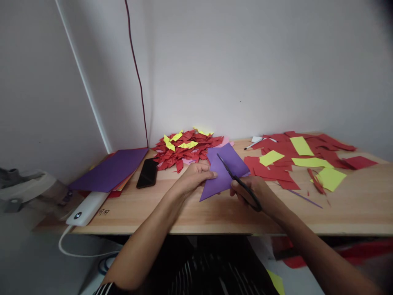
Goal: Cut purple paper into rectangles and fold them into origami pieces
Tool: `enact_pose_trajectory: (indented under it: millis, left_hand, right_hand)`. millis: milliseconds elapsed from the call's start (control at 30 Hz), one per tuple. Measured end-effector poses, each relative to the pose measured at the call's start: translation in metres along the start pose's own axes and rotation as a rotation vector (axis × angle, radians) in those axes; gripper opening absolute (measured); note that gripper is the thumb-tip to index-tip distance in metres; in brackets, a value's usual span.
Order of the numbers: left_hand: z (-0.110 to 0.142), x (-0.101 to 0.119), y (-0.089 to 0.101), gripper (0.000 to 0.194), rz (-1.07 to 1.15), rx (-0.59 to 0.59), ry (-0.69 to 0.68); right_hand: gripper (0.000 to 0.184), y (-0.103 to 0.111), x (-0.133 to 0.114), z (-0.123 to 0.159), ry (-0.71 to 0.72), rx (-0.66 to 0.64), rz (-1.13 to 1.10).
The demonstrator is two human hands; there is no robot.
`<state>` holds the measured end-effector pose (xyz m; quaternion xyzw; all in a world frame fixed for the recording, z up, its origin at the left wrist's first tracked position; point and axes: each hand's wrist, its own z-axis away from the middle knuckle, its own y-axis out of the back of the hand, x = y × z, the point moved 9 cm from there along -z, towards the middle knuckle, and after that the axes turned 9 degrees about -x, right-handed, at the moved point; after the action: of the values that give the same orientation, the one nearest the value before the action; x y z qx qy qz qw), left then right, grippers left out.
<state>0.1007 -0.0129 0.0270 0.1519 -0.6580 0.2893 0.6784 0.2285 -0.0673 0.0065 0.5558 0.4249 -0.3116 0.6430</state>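
Observation:
My left hand (194, 177) pinches the left edge of a purple paper sheet (225, 162) held just above the wooden table (172, 209). My right hand (253, 193) is closed around the handles of black scissors (235, 177). The blades lie across the purple sheet, pointing up and to the left. Both hands are over the middle of the table, near its front edge.
A heap of folded red and yellow paper pieces (187, 148) lies behind the hands. Red and yellow paper scraps (302, 157) cover the right side, with a pen (254, 144). A black phone (147, 173), a stack of purple sheets (112, 169) and a white power bank (87, 208) lie at left.

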Motion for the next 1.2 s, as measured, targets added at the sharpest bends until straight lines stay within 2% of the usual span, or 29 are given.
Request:
enact_pose_trajectory:
  millis: [200,367,500,833,1200]
  left_hand:
    - [-0.009,0.000,-0.001,0.031,-0.015,-0.006,-0.010]
    - [-0.020,0.002,-0.006,0.029,-0.023,-0.054,-0.028]
    - [-0.024,0.005,-0.011,0.029,-0.051,-0.066,-0.001]
    - [-0.025,0.006,-0.025,0.032,-0.122,-0.093,0.077]
    - [-0.027,0.005,-0.022,0.028,-0.202,-0.082,0.091]
  right_hand:
    - [0.050,0.003,0.004,0.006,-0.056,0.062,-0.072]
    - [0.050,0.008,0.010,0.008,-0.025,0.107,-0.035]
    - [0.054,0.010,0.009,0.011,0.005,0.081,-0.040]
    - [0.060,0.015,-0.013,0.024,0.074,0.027,0.086]
    - [0.057,0.020,0.000,0.024,-0.028,0.105,0.046]
